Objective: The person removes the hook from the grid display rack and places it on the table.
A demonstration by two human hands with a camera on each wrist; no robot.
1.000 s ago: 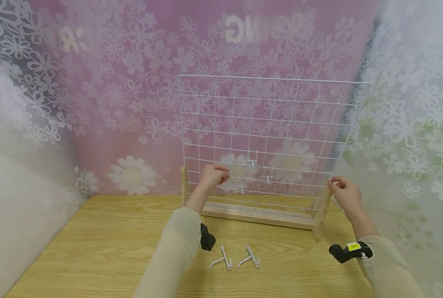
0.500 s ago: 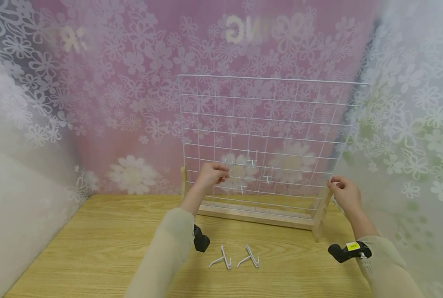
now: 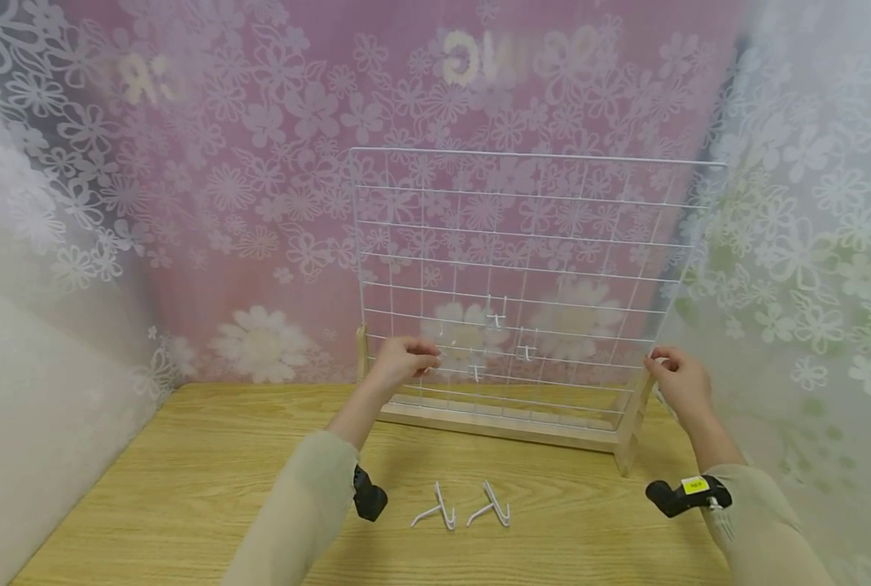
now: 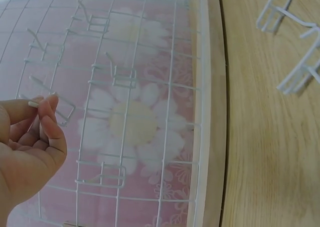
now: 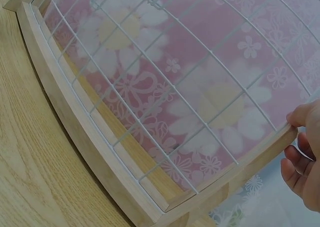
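Note:
My left hand (image 3: 406, 360) pinches a white wire hook (image 4: 65, 107) by its prong between thumb and fingers, in front of the white wire grid (image 3: 538, 240). In the left wrist view, the held hook's frame sticks out beyond the fingertips, close to the grid; I cannot tell if it touches. Several hooks hang on the grid, such as one hook (image 4: 122, 77) near the middle and another hook (image 4: 102, 174) lower in that view. My right hand (image 3: 680, 382) grips the right upright of the wooden stand (image 5: 250, 164), thumb on one side and fingers on the other.
Two loose white hooks, a left hook (image 3: 443, 509) and a right hook (image 3: 492, 505), lie on the wood-grain table (image 3: 186, 472) in front of the stand. A flowered pink curtain (image 3: 260, 203) hangs behind the grid, with pale flowered sheeting (image 3: 809, 285) at the right.
My left hand has moved left and slightly down in front of the grid, with the hook in it. The right hand stays on the stand's upright.

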